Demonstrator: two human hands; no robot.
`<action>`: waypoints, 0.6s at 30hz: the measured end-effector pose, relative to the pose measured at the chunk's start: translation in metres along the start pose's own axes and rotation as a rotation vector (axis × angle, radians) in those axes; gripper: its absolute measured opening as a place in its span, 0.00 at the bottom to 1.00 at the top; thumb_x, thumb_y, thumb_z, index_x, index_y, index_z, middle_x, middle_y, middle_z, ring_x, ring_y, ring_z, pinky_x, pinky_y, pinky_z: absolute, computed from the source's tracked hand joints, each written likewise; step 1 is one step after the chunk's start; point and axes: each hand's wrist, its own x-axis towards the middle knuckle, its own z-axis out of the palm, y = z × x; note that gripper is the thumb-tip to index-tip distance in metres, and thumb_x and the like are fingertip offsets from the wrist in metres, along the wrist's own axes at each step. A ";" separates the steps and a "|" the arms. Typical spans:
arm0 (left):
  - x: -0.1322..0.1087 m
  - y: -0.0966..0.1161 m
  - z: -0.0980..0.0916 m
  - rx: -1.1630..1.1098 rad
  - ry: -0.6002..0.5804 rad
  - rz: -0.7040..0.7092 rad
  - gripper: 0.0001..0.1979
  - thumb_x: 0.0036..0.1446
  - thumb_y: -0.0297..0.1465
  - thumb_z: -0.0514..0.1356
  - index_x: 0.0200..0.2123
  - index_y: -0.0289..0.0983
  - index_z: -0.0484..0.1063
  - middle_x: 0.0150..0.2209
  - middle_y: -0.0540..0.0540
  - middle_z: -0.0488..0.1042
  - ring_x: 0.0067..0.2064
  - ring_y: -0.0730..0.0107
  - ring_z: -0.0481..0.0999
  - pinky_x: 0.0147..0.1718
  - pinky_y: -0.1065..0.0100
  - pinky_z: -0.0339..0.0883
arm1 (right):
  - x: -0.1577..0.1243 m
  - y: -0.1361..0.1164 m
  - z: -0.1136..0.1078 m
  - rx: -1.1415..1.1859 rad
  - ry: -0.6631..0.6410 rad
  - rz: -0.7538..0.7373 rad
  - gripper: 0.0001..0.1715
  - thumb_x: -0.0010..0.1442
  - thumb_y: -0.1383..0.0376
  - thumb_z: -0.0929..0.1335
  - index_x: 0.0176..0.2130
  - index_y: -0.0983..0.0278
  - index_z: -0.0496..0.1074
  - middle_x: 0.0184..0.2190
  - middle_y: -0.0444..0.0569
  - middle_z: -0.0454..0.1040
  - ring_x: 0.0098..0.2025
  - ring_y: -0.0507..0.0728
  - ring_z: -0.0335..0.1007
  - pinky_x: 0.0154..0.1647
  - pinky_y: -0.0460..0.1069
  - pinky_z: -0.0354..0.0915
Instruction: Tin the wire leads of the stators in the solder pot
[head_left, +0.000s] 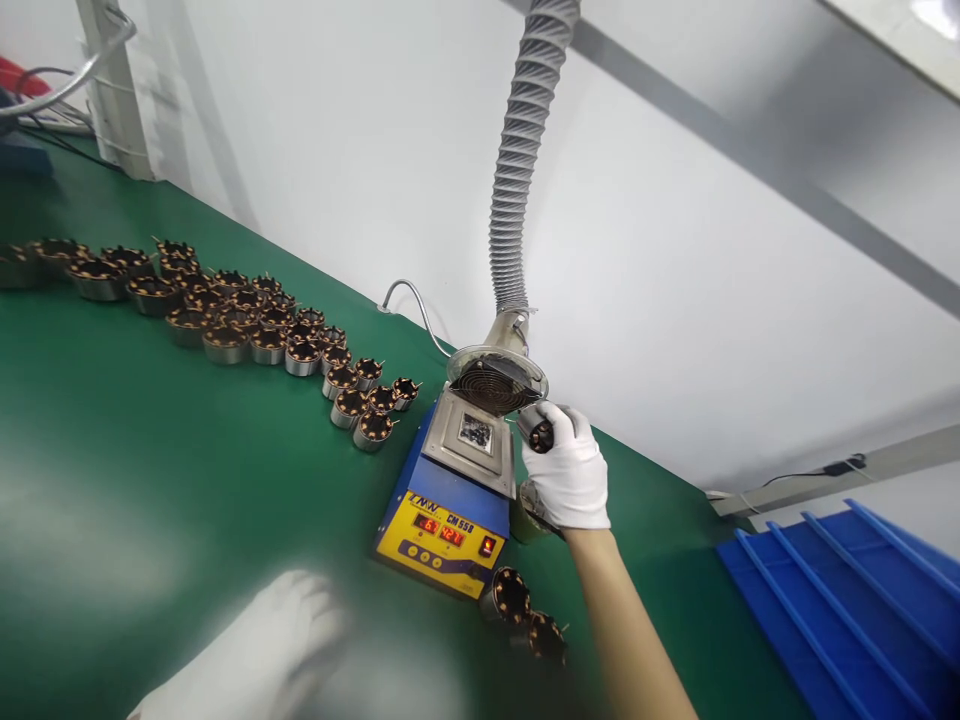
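Observation:
My right hand (566, 465), in a white glove, is closed around a motor stator (537, 430), a metal ring with a dark inside. It holds the stator tilted, just right of the solder pot (477, 433) with its small shiny square of molten metal. A round container (531, 505) stands on the bench under that hand, partly hidden. My left hand (281, 625), also gloved, is low in the view, in front of the pot's yellow control panel (439, 540). Blur smears its fingers, and nothing shows in it.
Several stators (227, 343) stand in a long group on the green bench (225, 480) to the left. Two more stators (510, 595) sit right of the control panel. A ribbed exhaust hose (517, 160) hangs behind the pot. Blue ridged bins (847, 600) lie at the right.

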 end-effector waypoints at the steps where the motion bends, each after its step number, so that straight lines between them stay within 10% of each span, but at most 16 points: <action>1: 0.001 0.000 0.000 0.010 0.016 0.015 0.07 0.59 0.29 0.56 0.40 0.43 0.71 0.41 0.48 0.75 0.43 0.63 0.72 0.45 0.66 0.65 | 0.000 0.001 0.003 0.086 0.019 0.113 0.22 0.54 0.61 0.68 0.48 0.62 0.67 0.46 0.55 0.70 0.40 0.60 0.69 0.36 0.51 0.65; 18: 0.005 -0.011 0.004 0.134 0.144 0.142 0.08 0.58 0.33 0.58 0.42 0.43 0.72 0.41 0.48 0.77 0.42 0.64 0.76 0.41 0.70 0.68 | 0.017 0.000 0.017 0.529 -0.061 0.648 0.25 0.38 0.57 0.74 0.38 0.62 0.72 0.35 0.53 0.74 0.40 0.66 0.69 0.43 0.58 0.62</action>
